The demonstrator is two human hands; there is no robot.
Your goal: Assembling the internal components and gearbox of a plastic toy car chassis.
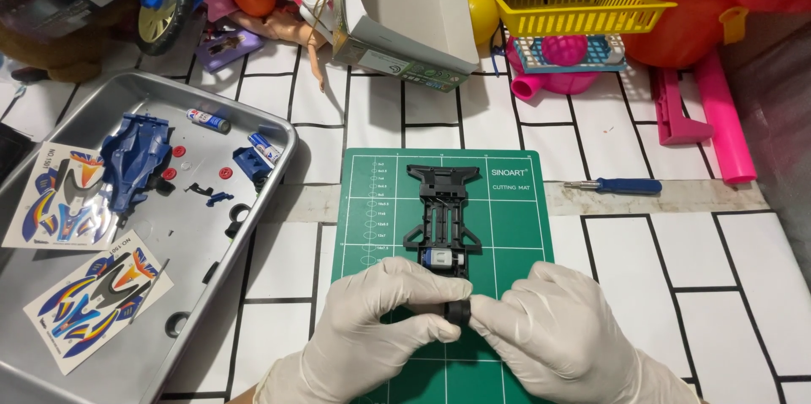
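Head view, assembly of a small model car. A small black wheel (pixel 457 313) is held between the two gloved hands just above the near end of the green cutting mat (pixel 363 201), which lies on the tiled-pattern counter (pixel 642 269). The left hand (pixel 384 319) is closed with thumb and forefinger pinching the wheel from its side; the right hand (pixel 557 332) is likewise closed, its fingertips pressed on the opposite face, so each grip is pinched on the same part. The black chassis (pixel 442 214) lies flat on the mat just beyond the hands, with a small silver-and-blue motor (pixel 440 259) seated at its near end. The step in hand is judged to be the preparation of a wheel, perhaps the seating of a tyre on its rim; the next move would call for the part to be aligned with an axle end on the chassis and pressed on squarely. In the metal tray (pixel 253 227) at the left are seen a blue car body (pixel 133 161), red hubs (pixel 225 173), loose black rings and sticker sheets (pixel 97 298). A blue-handled screwdriver (pixel 615 186) lies to the right of the mat. Most of the wheel is hidden by the fingertips; whether it is one piece or two cannot be made out, and the wrists are cut off at the lower edge
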